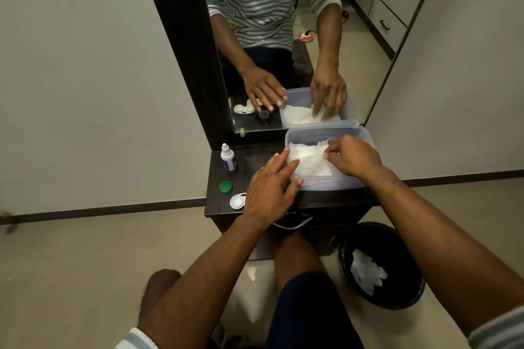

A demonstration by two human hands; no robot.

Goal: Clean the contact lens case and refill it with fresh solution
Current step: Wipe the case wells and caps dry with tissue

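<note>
Pinching one tissue (307,160) in one tub (365,140), right hand (353,157); left hand (269,187) flat, fingers straight.

a small dark dresser top (255,159) below a mirror carries a white dropper bottle (228,157) with a blue label, standing upright near its back left, a green cap (225,187) in front of that, and a white contact lens case (238,201) lying open at the front left edge. a translucent plastic tub (326,187) holding white tissues (307,160) fills the right half of the top, its back against the mirror. on the tiled floor (85,263) to the right of the dresser stands a black bin (408,296) with crumpled white tissue inside.
</note>
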